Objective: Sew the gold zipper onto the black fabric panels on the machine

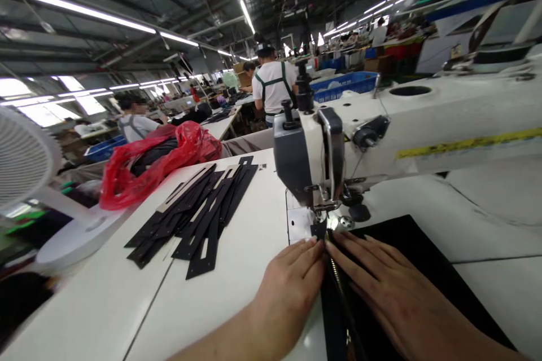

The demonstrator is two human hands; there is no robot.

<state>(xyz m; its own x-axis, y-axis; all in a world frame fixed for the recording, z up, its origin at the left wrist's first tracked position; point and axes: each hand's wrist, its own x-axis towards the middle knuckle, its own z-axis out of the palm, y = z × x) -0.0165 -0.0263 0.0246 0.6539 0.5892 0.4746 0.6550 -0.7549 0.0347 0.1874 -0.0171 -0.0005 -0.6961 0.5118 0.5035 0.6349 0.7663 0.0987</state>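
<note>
Black fabric panel (440,259) with a brass-toothed zipper (336,273) lies on the near part of the desk (241,293), its far end at the needle area of the white sewing machine (427,118). The left hand (292,287) is half curled, fingers together and tips pressing down left of the zipper; whether its thumb pinches anything, I cannot tell. The right hand (389,279) lies nearly flat, fingers extended, pressing the panel right of the teeth without gripping it.

Fingertips of both hands rest just short of the presser foot, so a small forward slip could put one under the needle. Uneven pressure might skew the zipper, letting the needle hit metal teeth or the stitch line wander. Fabric could also bunch between the hands.

To the left, a stretch of white desk separates the left hand from the pile of black slotted strips (207,212), giving room to swing out. Beyond them, a red plastic bag (190,141) sits by the far-left edge. On the far side, the machine head limits lifting; near, the panel runs out of view.
</note>
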